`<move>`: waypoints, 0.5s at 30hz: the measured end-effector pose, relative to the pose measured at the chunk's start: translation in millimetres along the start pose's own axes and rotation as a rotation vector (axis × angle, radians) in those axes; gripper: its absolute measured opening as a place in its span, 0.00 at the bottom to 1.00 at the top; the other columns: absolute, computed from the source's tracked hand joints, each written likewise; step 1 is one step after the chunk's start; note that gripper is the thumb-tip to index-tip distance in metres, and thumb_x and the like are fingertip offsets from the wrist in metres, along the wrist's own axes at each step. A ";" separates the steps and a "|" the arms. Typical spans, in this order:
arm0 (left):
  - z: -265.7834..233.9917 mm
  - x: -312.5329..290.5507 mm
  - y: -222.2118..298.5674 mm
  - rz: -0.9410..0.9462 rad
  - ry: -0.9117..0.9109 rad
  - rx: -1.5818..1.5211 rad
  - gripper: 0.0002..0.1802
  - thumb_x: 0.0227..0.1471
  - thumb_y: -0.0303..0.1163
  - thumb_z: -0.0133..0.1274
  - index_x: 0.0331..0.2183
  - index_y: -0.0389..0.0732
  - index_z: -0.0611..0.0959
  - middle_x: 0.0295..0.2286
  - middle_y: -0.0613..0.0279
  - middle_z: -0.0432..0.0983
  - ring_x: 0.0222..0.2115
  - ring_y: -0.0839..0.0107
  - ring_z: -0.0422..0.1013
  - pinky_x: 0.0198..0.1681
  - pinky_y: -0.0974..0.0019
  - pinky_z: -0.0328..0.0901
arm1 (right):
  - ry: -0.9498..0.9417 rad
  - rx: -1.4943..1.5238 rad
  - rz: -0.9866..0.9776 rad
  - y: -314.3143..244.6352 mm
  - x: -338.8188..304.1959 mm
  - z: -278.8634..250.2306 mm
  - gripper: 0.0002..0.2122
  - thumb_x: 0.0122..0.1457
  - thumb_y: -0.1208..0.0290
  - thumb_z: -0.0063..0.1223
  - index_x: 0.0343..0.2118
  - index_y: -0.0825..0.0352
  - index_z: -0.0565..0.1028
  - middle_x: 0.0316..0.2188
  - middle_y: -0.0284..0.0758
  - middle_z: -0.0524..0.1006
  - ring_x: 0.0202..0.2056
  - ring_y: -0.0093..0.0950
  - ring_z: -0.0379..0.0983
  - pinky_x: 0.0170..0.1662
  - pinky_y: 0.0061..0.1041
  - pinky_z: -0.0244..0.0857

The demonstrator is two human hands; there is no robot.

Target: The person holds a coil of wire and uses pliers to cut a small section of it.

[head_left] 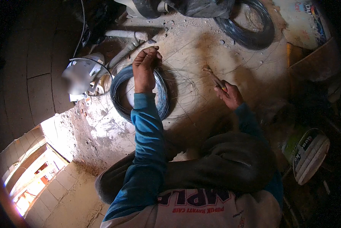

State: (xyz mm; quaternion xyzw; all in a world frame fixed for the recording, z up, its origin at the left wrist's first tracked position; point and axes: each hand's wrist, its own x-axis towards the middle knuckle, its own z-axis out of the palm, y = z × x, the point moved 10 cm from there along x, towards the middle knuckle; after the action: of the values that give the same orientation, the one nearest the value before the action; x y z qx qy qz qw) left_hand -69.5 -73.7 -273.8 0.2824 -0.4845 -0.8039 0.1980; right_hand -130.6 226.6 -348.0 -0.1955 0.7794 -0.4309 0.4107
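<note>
My left hand is raised over a coil of thin dark wire, its fingers pinched together. What the fingertips hold is too fine to make out; loose wire strands loop across the floor just right of this hand. The wrist hides part of the coil. In my right hand is a pair of pincers, gripped by the handles, with a brownish head pointing up and left. A bit of yellow shows on the handle. The pincers are apart from the coil and the left hand.
A second wire coil lies at the far right. Pale pipes and a white container with a black hose are at the far left. A labelled bucket lies tipped at right. My crossed legs are close below the hands.
</note>
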 end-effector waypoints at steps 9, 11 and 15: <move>28.2 -14.4 -29.5 -0.242 0.029 -0.083 0.09 0.53 0.31 0.50 0.35 0.36 0.76 0.24 0.62 0.74 0.22 0.70 0.72 0.27 0.71 0.68 | 0.069 -0.235 -0.137 -50.1 5.3 39.0 0.15 0.57 0.60 0.49 0.40 0.68 0.71 0.30 0.44 0.75 0.31 0.40 0.72 0.34 0.35 0.65; 23.4 -15.8 -38.3 -0.265 0.056 -0.143 0.09 0.54 0.30 0.47 0.37 0.35 0.73 0.25 0.61 0.72 0.23 0.69 0.70 0.31 0.67 0.67 | 0.103 -0.324 -0.178 -55.3 15.2 52.3 0.16 0.58 0.60 0.48 0.43 0.66 0.70 0.35 0.43 0.74 0.35 0.41 0.70 0.37 0.37 0.66; 10.1 -15.3 -49.8 -0.277 0.089 -0.305 0.09 0.55 0.27 0.44 0.38 0.35 0.71 0.25 0.61 0.70 0.25 0.68 0.69 0.36 0.61 0.68 | 0.130 -0.418 -0.227 -63.2 19.5 61.8 0.16 0.59 0.61 0.45 0.46 0.64 0.69 0.36 0.42 0.72 0.36 0.41 0.69 0.38 0.38 0.66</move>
State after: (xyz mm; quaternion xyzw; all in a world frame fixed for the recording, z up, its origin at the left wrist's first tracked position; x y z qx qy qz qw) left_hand -66.7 -35.4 -310.3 0.3484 -0.3046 -0.8741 0.1475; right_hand -95.2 147.3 -322.6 -0.3344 0.8494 -0.3153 0.2594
